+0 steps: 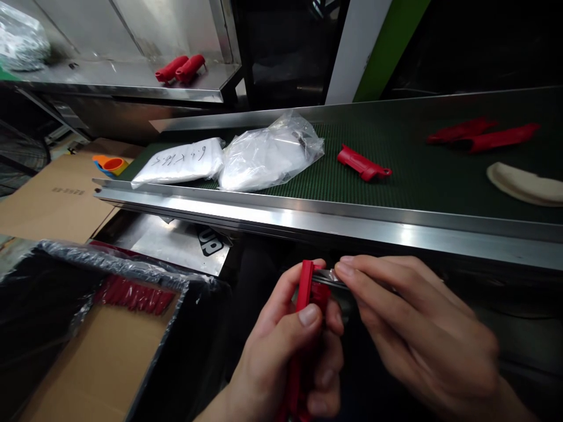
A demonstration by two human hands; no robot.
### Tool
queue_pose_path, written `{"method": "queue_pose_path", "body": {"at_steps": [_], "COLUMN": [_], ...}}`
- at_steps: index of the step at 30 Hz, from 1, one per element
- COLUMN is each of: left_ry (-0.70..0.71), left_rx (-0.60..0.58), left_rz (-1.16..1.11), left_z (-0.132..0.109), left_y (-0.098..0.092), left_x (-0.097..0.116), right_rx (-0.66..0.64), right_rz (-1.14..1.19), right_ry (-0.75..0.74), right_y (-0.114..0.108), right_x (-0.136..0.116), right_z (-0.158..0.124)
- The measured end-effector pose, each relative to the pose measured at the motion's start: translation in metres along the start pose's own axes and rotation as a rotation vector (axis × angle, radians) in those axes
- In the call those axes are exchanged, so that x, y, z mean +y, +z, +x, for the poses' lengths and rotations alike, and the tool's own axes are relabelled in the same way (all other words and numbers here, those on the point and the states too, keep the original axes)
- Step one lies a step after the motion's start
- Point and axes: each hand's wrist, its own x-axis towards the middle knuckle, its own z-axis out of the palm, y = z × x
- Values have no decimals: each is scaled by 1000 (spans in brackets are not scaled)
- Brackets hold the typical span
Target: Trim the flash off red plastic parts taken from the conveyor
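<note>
My left hand [281, 346] is closed around a red plastic part [304, 286], held upright with the thumb pressed on its near side. Its lower end is mostly hidden by my fingers. My right hand [417, 322] pinches a thin, silvery metal tool [328, 275] between thumb and fingertips. The tool's tip meets the upper right side of the red part; most of its length is hidden, so its exact kind does not show.
Ahead runs a green conveyor belt [409, 181] with a metal rail. It carries a red plastic piece [363, 163], more red pieces [501, 136], a beige curved piece [523, 183] and white plastic bags [266, 155]. A lined box [118, 346] with several red parts stands lower left.
</note>
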Motion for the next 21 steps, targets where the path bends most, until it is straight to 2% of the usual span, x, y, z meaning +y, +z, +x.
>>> {"method": "queue_pose_path", "body": {"at_steps": [16,21], "left_ry": [42,18], "left_rx": [-79,58], "left_rz": [-78,-45], "left_z": [1,-1], "left_y": [-2,4], "left_x": [-3,-4], "right_rx": [30,31], "right_rz": [-25,-87], "right_ry": [-13,-24], "right_y": [3,5], "right_x": [-1,2], "right_z": [0,0]}}
